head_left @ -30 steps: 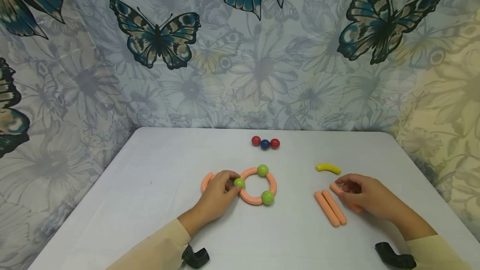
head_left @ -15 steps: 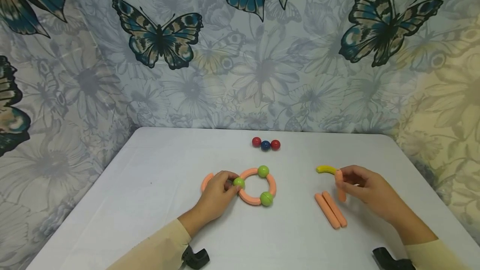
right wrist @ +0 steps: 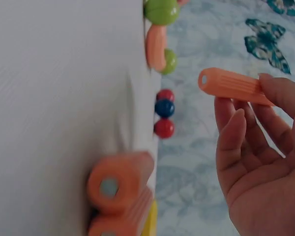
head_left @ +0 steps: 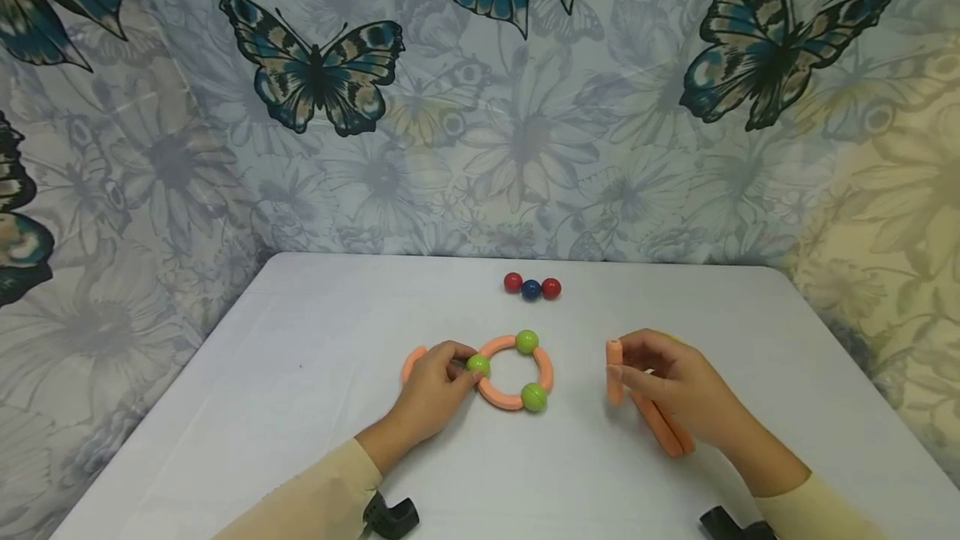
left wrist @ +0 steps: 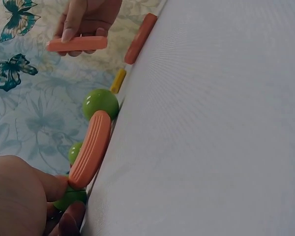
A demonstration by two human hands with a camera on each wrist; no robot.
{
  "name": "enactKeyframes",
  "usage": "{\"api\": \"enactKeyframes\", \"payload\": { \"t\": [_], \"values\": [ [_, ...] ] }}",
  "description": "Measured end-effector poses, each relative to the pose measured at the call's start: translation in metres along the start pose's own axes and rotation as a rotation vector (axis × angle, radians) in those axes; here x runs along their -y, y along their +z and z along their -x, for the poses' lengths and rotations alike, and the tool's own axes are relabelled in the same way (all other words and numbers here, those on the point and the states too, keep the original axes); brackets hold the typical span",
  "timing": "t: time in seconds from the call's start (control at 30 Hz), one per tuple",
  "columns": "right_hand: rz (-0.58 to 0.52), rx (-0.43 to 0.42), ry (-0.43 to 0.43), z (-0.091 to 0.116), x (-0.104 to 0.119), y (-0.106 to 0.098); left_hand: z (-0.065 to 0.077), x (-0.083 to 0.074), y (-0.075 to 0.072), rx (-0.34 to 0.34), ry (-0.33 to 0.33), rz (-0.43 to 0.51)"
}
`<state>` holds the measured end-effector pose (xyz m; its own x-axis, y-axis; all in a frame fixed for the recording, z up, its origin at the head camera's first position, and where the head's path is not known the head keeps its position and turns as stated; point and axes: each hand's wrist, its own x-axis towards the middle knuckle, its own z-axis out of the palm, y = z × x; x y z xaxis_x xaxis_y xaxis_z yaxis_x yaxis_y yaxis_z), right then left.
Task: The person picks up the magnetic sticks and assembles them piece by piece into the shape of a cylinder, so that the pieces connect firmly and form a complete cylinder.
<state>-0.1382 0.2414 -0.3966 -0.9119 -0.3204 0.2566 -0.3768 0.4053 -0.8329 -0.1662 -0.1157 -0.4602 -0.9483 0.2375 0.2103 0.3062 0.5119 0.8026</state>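
Observation:
My left hand (head_left: pixel 435 394) pinches a green ball (head_left: pixel 477 366) at the left side of a ring. Curved orange rods (head_left: pixel 501 397) and two more green balls (head_left: pixel 534 397) make up the rest of that ring. Part of another curved orange rod (head_left: pixel 412 362) shows beyond the left hand. In my right hand (head_left: pixel 686 386) a straight orange magnetic rod (head_left: pixel 614 373) is held off the table between thumb and fingers. The right wrist view shows a grey inset in the end of this rod (right wrist: pixel 231 84). It is apart from the ring.
Two straight orange rods (head_left: pixel 663 425) lie side by side below the right hand. A yellow curved rod (left wrist: pixel 118 81) is mostly hidden behind that hand in the head view. At the back of the white table (head_left: pixel 337 298) sit two red balls (head_left: pixel 551 288) and a blue ball (head_left: pixel 531 290).
My right hand has picked the orange magnetic rod up off the table, turned it upright and carried it left, over the two straight rods. The left hand stays at the ring.

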Motion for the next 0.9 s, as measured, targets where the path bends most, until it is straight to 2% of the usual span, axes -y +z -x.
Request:
{"api": "enactKeyframes", "payload": {
  "t": [0.3,0.5,0.7,0.9],
  "values": [
    [0.009,0.013,0.014,-0.041,0.03,0.036,0.0,0.002,-0.002,-0.006,-0.009,0.029],
    [0.0,0.043,-0.034,-0.066,0.034,0.06,0.0,0.001,-0.002,-0.004,-0.005,0.042],
    [-0.074,0.08,0.0,-0.084,0.037,0.08,0.0,0.0,-0.002,-0.007,-0.003,0.035],
    [-0.048,0.086,0.021,-0.098,0.039,0.097,-0.001,0.001,-0.002,-0.005,0.019,0.036]
  ]
}}
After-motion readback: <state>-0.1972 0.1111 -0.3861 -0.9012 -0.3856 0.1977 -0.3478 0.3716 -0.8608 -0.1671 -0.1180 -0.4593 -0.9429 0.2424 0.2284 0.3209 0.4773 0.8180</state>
